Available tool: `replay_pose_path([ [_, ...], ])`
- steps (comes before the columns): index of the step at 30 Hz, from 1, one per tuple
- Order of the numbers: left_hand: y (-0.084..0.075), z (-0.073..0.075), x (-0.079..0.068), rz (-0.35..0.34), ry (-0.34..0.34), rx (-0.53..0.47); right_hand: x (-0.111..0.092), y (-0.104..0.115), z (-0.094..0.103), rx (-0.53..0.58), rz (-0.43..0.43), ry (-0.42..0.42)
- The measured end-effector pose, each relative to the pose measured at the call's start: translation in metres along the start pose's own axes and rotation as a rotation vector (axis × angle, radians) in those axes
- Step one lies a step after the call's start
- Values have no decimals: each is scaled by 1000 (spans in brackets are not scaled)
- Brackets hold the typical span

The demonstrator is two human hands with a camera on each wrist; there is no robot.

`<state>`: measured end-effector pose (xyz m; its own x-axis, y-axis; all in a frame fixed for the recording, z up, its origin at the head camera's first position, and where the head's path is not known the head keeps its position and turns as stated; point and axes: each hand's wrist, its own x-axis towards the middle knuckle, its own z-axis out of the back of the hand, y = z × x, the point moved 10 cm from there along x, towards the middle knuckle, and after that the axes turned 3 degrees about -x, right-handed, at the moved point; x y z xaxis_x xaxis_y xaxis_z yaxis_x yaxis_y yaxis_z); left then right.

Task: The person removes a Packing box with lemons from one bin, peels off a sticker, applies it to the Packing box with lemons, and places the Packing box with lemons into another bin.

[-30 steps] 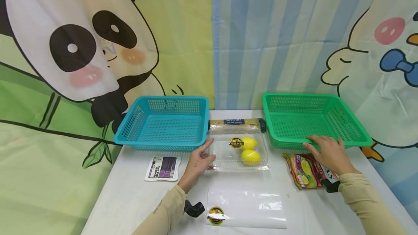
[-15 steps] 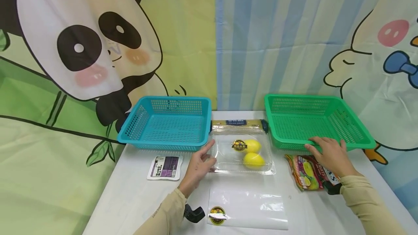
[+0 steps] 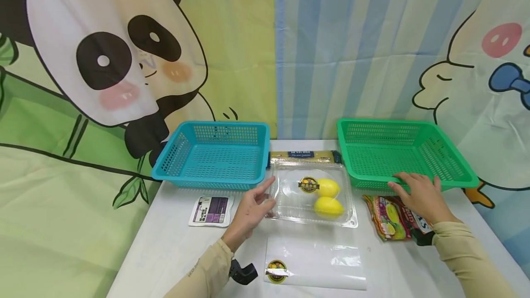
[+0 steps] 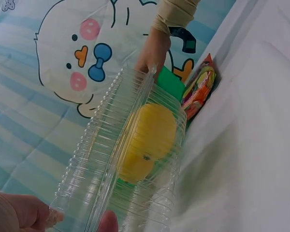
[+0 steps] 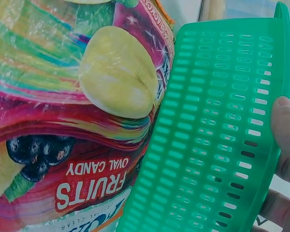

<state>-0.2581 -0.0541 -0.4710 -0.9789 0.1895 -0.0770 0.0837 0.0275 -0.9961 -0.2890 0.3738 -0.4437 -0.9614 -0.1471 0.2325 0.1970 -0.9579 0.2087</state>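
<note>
My left hand [image 3: 248,213] grips the left edge of a clear plastic clamshell container [image 3: 290,192], thumb and fingers on either side of it in the left wrist view. Inside its right half lie two lemons [image 3: 328,206], and a round label is stuck on the lid. In the left wrist view the container stands tilted, with one lemon [image 4: 156,130] nearest. My right hand [image 3: 424,197] pinches the front rim of a green basket [image 3: 368,181], thumb [image 5: 285,118] on one side and fingers on the other. A bag of fruit candy [image 3: 385,220] lies below that hand.
A blue basket [image 3: 207,183] stands at the back left, a white and purple packet [image 3: 211,211] before it. Behind the container lies a pack of pasta [image 3: 306,155]. A clear bag with a round label [image 3: 319,263] lies flat in front. A printed curtain [image 3: 306,59] hangs behind the table.
The clamshell container has come up nearer the head camera and turned a little, its right side shifting right and toward me with the lemons. The right hand stays on the basket rim.
</note>
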Motion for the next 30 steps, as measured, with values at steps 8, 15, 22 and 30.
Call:
replay_pose_path([
  [8,-28,-3,7,-27,4,-54,-3,-4,2,3,-19,3],
  [15,-52,-7,26,-61,-38,-23,-4,-5,2,-3,-34,13],
  [22,-69,-19,48,-75,-41,-44,-4,-4,1,-4,-35,14],
  [30,-88,-33,71,-69,-54,-47,-3,3,1,11,-35,24],
])
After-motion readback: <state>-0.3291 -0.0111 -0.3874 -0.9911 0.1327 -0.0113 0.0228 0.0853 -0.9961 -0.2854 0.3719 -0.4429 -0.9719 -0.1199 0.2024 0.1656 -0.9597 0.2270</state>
